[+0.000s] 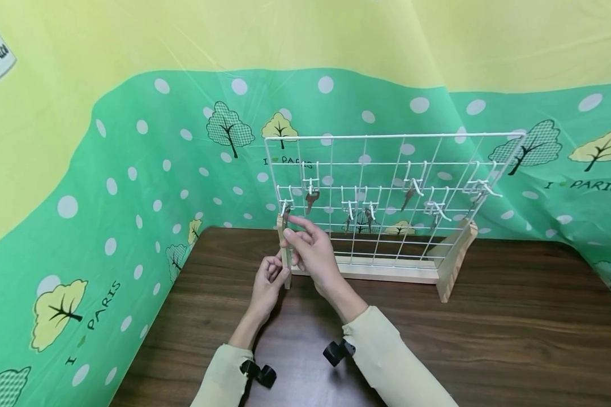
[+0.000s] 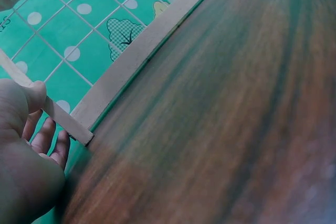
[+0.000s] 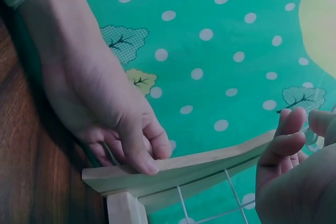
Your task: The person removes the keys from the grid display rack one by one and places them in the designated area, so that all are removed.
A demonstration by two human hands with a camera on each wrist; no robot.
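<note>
A white wire grid rack (image 1: 382,226) stands in a wooden frame on the table. My left hand (image 1: 268,288) grips the low part of its left wooden side piece (image 2: 63,116), thumb on one face and fingers on the other. Higher up, my right hand (image 1: 313,251) has its thumb and index finger at a small brown key (image 1: 286,213) below the leftmost hook (image 1: 285,204). A shiny bit of metal (image 3: 313,139) shows between those fingers in the right wrist view; the rest is hidden.
Several white hooks on the grid carry other keys, such as a brown key (image 1: 312,199) at upper left and another key (image 1: 408,198) toward the right. The wooden right support (image 1: 455,263) rests on the dark table (image 1: 514,339). Green and yellow patterned cloth (image 1: 147,141) hangs around behind.
</note>
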